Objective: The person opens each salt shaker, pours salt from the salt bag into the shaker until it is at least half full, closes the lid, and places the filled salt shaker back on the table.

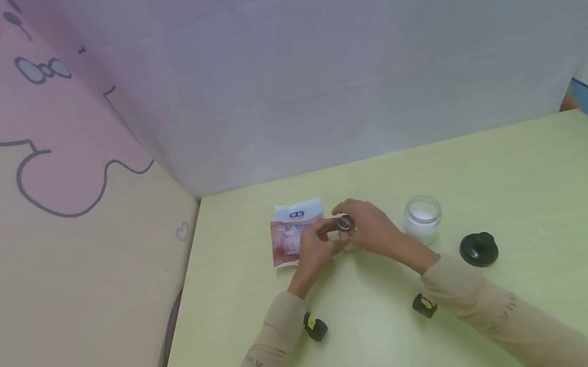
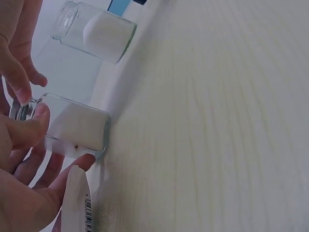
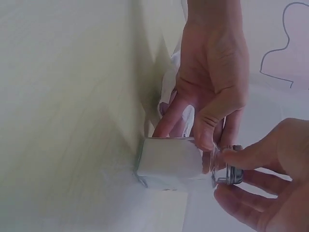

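Observation:
Between both hands stands a small clear glass jar (image 3: 169, 159) with white powder in it, upright on the table. My left hand (image 1: 314, 248) holds its body near the neck, thumb on one side and fingers on the other. At the top, my right hand (image 1: 373, 229) pinches a silver metal cap (image 3: 236, 166) between thumb and fingers, the cap sitting at the jar's mouth. A printed packet (image 1: 284, 247) in white and brown lies just left of the jar, partly behind my left hand.
To the right stands a wider open glass jar (image 1: 423, 223) with white powder inside. A black knobbed lid (image 1: 478, 250) lies beyond it, on the pale yellow table (image 1: 548, 189). A grey panel (image 1: 347, 79) rises at the back, and a printed cloth (image 1: 87, 245) hangs on the left.

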`<state>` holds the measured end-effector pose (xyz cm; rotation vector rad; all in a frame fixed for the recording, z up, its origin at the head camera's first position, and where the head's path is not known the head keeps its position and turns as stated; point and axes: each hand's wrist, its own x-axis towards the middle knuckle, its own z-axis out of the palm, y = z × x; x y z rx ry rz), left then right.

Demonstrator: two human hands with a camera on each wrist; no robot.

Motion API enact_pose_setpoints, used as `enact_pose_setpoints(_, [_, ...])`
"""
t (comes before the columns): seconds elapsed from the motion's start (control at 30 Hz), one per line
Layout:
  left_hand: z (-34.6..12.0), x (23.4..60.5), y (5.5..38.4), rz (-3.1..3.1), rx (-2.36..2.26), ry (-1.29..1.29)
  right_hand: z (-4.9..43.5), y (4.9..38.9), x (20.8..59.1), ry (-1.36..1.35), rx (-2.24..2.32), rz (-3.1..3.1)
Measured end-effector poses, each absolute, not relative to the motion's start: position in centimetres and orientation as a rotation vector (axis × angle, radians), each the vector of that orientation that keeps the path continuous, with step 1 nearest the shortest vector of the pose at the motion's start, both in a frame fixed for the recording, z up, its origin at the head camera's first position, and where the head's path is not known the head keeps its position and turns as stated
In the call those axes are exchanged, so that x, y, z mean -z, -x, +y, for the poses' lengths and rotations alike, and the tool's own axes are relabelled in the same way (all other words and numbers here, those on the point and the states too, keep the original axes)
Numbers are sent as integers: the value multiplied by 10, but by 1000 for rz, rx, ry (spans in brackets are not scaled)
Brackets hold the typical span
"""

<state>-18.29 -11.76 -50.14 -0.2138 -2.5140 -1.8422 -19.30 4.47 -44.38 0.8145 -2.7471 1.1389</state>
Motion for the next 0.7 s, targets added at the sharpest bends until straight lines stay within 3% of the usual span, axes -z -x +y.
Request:
enact_pose_setpoints(0.4, [-113, 468, 169, -2534, 1863, 293, 38, 186, 446, -643, -1108, -2726])
enact_pose_setpoints(0.7, [-120, 485, 182, -2606, 1835, 307, 50, 175, 439, -658, -1138, -2665])
